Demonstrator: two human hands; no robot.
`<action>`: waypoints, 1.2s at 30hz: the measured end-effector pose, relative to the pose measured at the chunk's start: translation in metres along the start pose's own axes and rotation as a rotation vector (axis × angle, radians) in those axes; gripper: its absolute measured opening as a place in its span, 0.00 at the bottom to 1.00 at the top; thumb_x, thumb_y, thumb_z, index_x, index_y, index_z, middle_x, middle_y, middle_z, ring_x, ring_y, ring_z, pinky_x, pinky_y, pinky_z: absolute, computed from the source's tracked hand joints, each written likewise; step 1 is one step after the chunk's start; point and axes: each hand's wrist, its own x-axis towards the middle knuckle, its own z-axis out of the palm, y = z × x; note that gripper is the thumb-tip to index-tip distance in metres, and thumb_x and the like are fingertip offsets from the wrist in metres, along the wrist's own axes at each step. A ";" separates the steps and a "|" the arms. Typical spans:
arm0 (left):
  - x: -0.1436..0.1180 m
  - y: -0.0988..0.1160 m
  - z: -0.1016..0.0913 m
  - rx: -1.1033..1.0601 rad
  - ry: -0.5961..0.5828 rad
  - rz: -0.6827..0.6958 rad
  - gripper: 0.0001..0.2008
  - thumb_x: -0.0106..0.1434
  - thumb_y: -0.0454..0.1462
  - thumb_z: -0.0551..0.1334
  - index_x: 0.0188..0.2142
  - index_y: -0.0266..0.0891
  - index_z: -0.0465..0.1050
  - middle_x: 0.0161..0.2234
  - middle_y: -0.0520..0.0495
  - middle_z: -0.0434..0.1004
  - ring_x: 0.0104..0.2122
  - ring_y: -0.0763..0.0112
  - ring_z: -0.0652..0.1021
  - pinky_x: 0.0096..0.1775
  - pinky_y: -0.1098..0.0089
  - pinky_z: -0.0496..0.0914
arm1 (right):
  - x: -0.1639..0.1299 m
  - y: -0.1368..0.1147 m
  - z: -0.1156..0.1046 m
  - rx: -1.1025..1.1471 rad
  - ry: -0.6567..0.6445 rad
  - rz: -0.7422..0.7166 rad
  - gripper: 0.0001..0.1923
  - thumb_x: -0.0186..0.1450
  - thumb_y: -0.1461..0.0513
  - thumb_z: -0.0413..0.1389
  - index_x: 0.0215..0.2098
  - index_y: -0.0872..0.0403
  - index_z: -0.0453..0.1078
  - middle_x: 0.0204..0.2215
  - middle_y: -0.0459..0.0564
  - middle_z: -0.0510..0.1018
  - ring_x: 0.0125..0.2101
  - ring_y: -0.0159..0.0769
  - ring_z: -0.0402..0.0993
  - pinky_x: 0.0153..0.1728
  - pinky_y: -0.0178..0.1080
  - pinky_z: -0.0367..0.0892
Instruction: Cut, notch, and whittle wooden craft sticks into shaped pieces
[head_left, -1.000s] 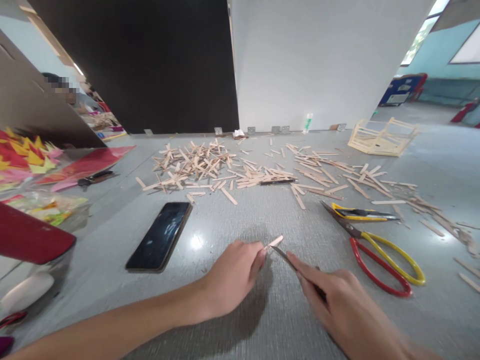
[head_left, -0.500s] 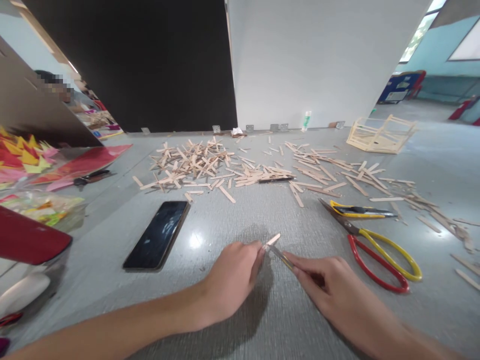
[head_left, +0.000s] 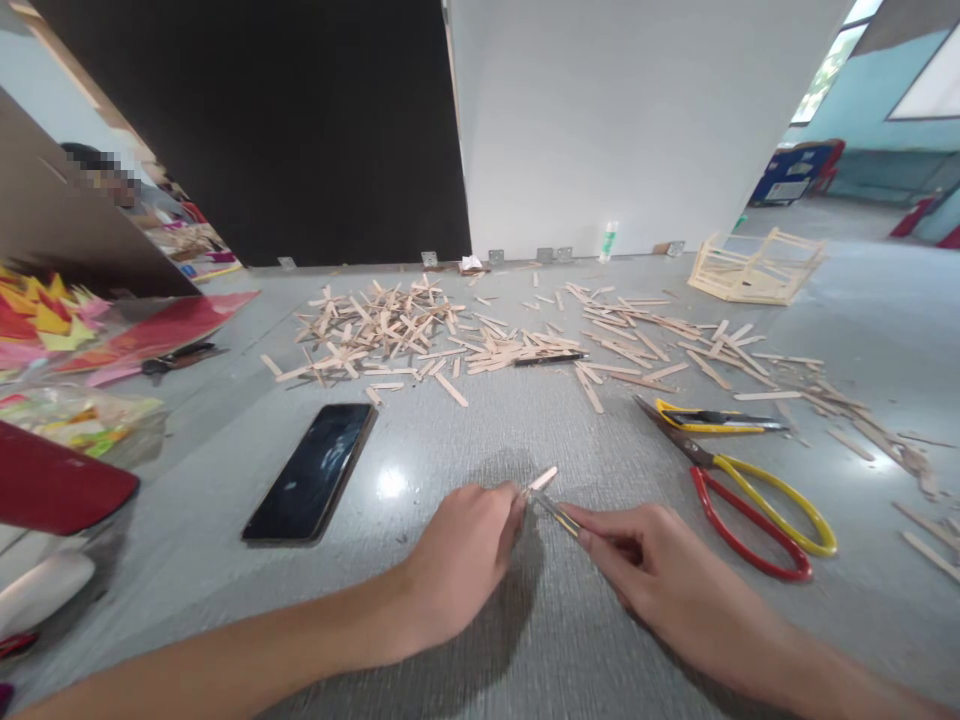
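My left hand (head_left: 466, 560) is closed on a short wooden craft stick (head_left: 545, 478), whose pale end juts out past the fingertips. In my right hand (head_left: 651, 555) is a slim utility knife (head_left: 556, 513) with a grey front and some yellow, pinched between thumb and fingers. Its tip meets the stick right beside my left fingertips, just above the table. How my left fingers wrap the stick is partly hidden. Right of my hands lie scissors (head_left: 772, 520) with one red and one yellow handle, and a yellow cutter (head_left: 716, 418).
Loose craft sticks (head_left: 517, 350) and a heap of joined sticks (head_left: 375, 325) spread across the back. A phone (head_left: 311, 475) lies left. A stick frame (head_left: 757, 270) and glue stick (head_left: 607, 242) stand behind. Upright boards (head_left: 600, 130) close off the rear; a red object (head_left: 60, 485) is far left.
The knife has shifted slightly along the stick, its tip still against it. Both hands keep their grips. The whole view has drifted a little to the left.
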 end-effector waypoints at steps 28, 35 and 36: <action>-0.003 0.000 0.003 -0.455 0.060 0.057 0.19 0.80 0.43 0.47 0.33 0.42 0.65 0.20 0.56 0.70 0.20 0.73 0.68 0.30 0.71 0.62 | -0.009 -0.004 0.004 0.285 -0.056 0.246 0.27 0.77 0.52 0.49 0.66 0.57 0.73 0.17 0.35 0.52 0.19 0.29 0.47 0.17 0.32 0.46; -0.007 0.002 0.008 -0.512 0.069 0.070 0.20 0.79 0.44 0.48 0.31 0.41 0.65 0.20 0.56 0.68 0.18 0.76 0.65 0.28 0.72 0.61 | -0.015 0.006 0.016 0.087 -0.034 0.177 0.29 0.79 0.49 0.46 0.68 0.54 0.71 0.16 0.37 0.60 0.18 0.29 0.56 0.17 0.30 0.53; -0.007 0.002 0.008 -0.515 0.066 0.071 0.20 0.79 0.44 0.48 0.31 0.41 0.65 0.20 0.56 0.68 0.18 0.76 0.65 0.28 0.73 0.61 | -0.015 0.005 0.016 0.093 -0.045 0.188 0.29 0.79 0.49 0.45 0.69 0.55 0.70 0.16 0.37 0.61 0.18 0.29 0.57 0.17 0.29 0.53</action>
